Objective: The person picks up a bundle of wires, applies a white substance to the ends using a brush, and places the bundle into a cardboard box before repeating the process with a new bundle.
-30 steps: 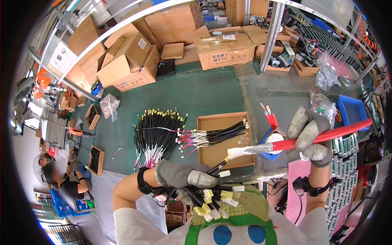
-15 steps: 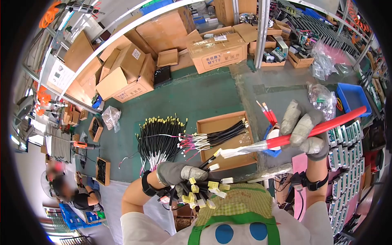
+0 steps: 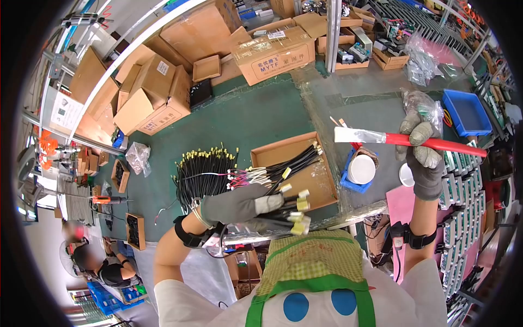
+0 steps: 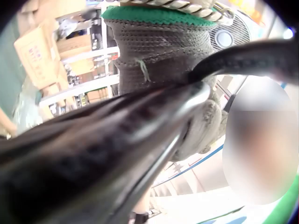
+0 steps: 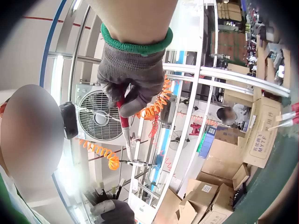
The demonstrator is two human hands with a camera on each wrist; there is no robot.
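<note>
In the head view my gloved left hand [image 3: 234, 208] grips a bundle of black cables whose yellow and white connectors [image 3: 299, 212] stick out to the right. My gloved right hand [image 3: 422, 158] holds a red-handled brush [image 3: 449, 146] roughly level, its whitish tip pointing left over a white round container [image 3: 361, 169] in a blue tray. A fan of black cables [image 3: 201, 171] lies beyond the left hand. More cables rest across a shallow cardboard box [image 3: 318, 185]. In the left wrist view, black cables [image 4: 93, 140] pass close to the lens.
Large cardboard boxes [image 3: 278, 52] line the back of the green table. A blue bin [image 3: 467, 113] and a clear plastic bag [image 3: 422, 104] are at the right. Small boxes of dark parts [image 3: 135, 231] lie left, near an orange-handled tool [image 3: 101, 200]. People are at the far left.
The left hand and its cable bundle have moved up toward the cables on the table. The brush has swung level, its tip moving up and away from the bundle.
</note>
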